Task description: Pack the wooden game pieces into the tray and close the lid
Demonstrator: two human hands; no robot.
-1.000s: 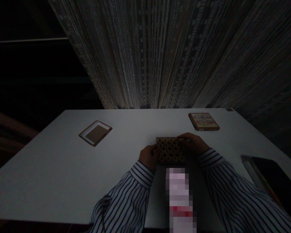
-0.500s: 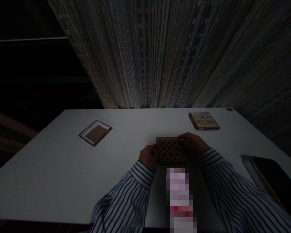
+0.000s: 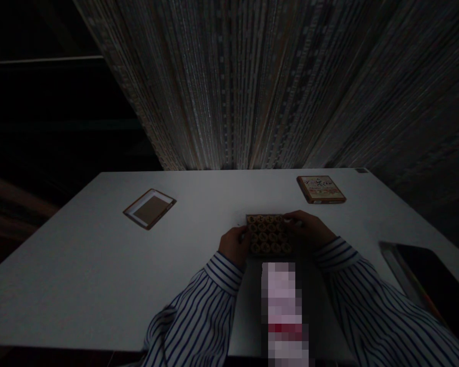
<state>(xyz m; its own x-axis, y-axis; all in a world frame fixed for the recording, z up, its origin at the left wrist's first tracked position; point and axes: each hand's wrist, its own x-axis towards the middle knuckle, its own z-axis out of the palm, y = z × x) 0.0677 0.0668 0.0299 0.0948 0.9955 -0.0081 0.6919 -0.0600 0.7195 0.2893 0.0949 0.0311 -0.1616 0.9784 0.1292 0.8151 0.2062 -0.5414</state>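
A small square tray of round Chinese chess pieces (image 3: 269, 235), set in rows, lies on the white table in front of me. My left hand (image 3: 234, 245) grips the tray's left edge, its fingers curled and partly hidden. At the upper right corner, my right hand (image 3: 309, 228) holds the tray's right side with thumb and fingers pinched together. The pieces bear dark characters, too dim to read. Both sleeves are white with dark blue stripes.
A printed box (image 3: 321, 188) lies at the back right. An open shallow box part (image 3: 150, 208) with a brown panel sits to the left. A dark flat device (image 3: 430, 278) is by my right forearm. A patterned curtain (image 3: 245, 92) hangs behind the white table (image 3: 80, 265).
My right hand has shifted slightly to the right, so more of the top right piece shows. The left hand stays at the tray's left edge.
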